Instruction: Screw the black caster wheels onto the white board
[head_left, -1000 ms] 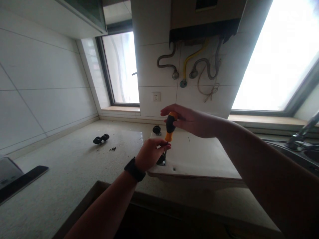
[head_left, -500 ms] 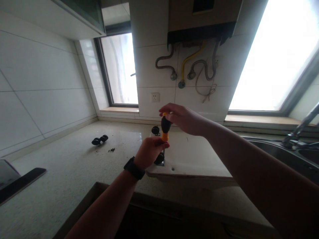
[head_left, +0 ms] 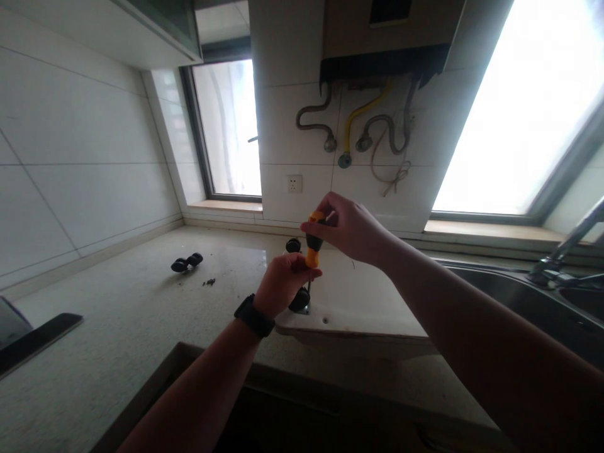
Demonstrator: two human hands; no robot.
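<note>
My right hand (head_left: 342, 223) grips the upper handle of a black-and-orange screwdriver (head_left: 313, 242), held upright. Below it, the fingers of my left hand (head_left: 285, 277) close around the lower end of the tool, by the orange collar and shaft. The shaft points down at a metal plate beside a black caster wheel (head_left: 299, 301). That caster is on the near left corner of a white panel (head_left: 368, 296) lying on the counter. A second black caster (head_left: 293, 245) stands at the panel's far left corner. Where exactly the tip sits is too small to tell.
Two loose black casters (head_left: 187, 262) and a little pile of small dark screws (head_left: 209, 282) lie on the speckled counter (head_left: 141, 327). A dark flat object (head_left: 42, 343) is at the left. The steel sink (head_left: 500, 296) and faucet (head_left: 550, 267) stand at the right.
My right hand has changed its grip on the handle, its fingers now round the top with the thumb side turned. My left hand stays at the lower end. The view has shifted slightly.
</note>
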